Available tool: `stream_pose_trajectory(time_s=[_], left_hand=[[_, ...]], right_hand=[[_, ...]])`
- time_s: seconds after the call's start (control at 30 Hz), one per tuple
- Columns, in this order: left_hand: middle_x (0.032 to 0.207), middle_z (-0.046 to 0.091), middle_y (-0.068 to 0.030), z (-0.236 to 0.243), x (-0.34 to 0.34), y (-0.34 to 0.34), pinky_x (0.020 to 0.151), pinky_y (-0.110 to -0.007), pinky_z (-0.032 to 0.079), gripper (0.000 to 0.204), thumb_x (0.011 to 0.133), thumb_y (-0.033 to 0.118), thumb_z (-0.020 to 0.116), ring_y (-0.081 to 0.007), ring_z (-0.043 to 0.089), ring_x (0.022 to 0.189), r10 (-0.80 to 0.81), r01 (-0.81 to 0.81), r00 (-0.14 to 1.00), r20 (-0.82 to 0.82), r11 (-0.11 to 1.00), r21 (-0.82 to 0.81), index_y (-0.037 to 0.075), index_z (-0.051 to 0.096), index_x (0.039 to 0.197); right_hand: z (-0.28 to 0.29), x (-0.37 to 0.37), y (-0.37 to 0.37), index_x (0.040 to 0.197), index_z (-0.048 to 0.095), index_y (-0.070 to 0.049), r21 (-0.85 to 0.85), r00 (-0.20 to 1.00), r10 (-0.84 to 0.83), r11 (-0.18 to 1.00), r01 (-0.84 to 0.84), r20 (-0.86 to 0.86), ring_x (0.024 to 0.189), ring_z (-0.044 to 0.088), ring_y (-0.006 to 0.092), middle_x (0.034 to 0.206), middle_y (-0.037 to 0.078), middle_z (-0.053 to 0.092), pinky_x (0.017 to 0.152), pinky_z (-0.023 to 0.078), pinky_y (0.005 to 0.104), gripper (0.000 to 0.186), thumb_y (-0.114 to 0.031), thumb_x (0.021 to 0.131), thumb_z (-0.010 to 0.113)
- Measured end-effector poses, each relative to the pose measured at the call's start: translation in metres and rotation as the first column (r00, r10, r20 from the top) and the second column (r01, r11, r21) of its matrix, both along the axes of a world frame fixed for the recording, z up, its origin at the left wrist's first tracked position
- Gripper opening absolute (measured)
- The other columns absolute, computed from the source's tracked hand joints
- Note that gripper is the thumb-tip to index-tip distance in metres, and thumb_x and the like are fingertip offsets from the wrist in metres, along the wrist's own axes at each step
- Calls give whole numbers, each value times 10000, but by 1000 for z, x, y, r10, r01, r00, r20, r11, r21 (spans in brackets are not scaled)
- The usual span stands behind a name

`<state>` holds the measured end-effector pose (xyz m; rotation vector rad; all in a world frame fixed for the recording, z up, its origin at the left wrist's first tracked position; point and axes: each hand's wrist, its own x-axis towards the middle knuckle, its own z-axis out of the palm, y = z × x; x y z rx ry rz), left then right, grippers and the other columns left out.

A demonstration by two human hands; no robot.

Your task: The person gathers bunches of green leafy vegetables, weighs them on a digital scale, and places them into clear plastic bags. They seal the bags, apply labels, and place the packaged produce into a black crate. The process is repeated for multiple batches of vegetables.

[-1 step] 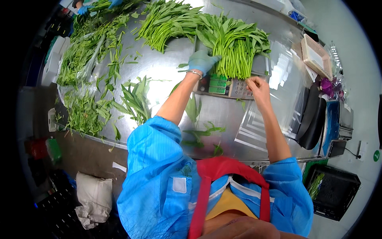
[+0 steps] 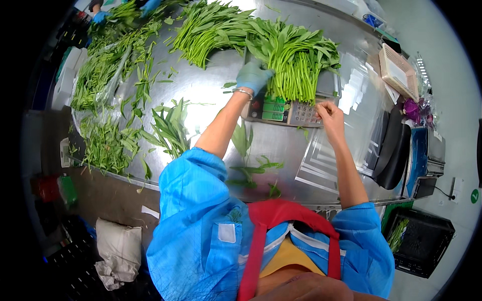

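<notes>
A thick bundle of long-stemmed leafy greens [image 2: 296, 75] lies on a digital scale [image 2: 271, 114], leaves away from me and cut stems toward me. The greens cover much of the scale's pan. My left hand [image 2: 252, 79], in a blue-green glove, is at the bundle's left side, its thumb stretched toward the stems and its other fingers partly hidden. My bare right hand [image 2: 330, 116] is by the right end of the scale's keypad, just below the stem ends. Its fingers are curled in a pinch; anything between them is too small to make out.
Another bundle of greens [image 2: 213, 30] lies far left of the scale. Loose greens [image 2: 103, 145] and a plastic sheet cover the metal table's left side, where a co-worker's gloved hands [image 2: 100, 16] handle greens. A pink basket [image 2: 399, 72] stands right; a black crate [image 2: 422, 241] sits lower right.
My right hand has shifted slightly right and down, away from the stem ends. The greens and my left hand stay nearly in place. The co-worker's hands have moved a little.
</notes>
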<state>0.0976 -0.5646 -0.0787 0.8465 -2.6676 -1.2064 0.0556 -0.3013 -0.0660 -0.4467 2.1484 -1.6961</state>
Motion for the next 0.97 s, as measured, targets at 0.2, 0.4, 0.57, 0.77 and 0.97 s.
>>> stream_pose_trajectory(time_s=[0.2,0.4,0.57,0.77,0.97], left_hand=[[649,609,-106,-11,0,-4,614,-345,450,387,690,394,694,-218,583,611,65,-73,989,-131,996,-60,29,626,798],[708,629,-140,-11,-12,-15,619,-353,463,303,724,331,636,-256,601,651,136,-91,972,-192,970,224,34,625,785],[813,636,-55,-11,-7,-29,593,-238,475,131,846,135,553,-124,588,665,361,39,892,-273,540,841,32,611,904],[813,628,-48,-17,7,-38,612,-224,474,152,883,118,517,-95,575,669,316,46,895,-313,634,772,6,573,970],[906,657,-86,-17,10,-24,664,-284,485,424,747,329,703,-175,614,731,25,52,969,-245,951,303,102,597,1088]], right_hand=[[26,-8,-47,836,612,-4,157,956,125,984,-85,-266,580,518,100,670,57,576,520,407,260,146,-145,817,579],[22,-36,-114,960,634,-101,375,505,392,916,-140,-769,812,505,240,806,79,543,728,379,351,202,-140,764,601],[17,-41,-130,1090,595,-167,552,385,533,831,-71,-753,845,474,247,830,72,509,735,351,380,328,-183,764,619],[10,-43,-131,1097,594,-180,628,363,592,778,-23,-720,859,480,255,841,84,520,745,353,384,323,-201,775,610],[10,-43,-132,1100,593,-182,638,365,598,770,-15,-713,868,481,256,848,85,524,753,352,384,316,-213,785,600]])
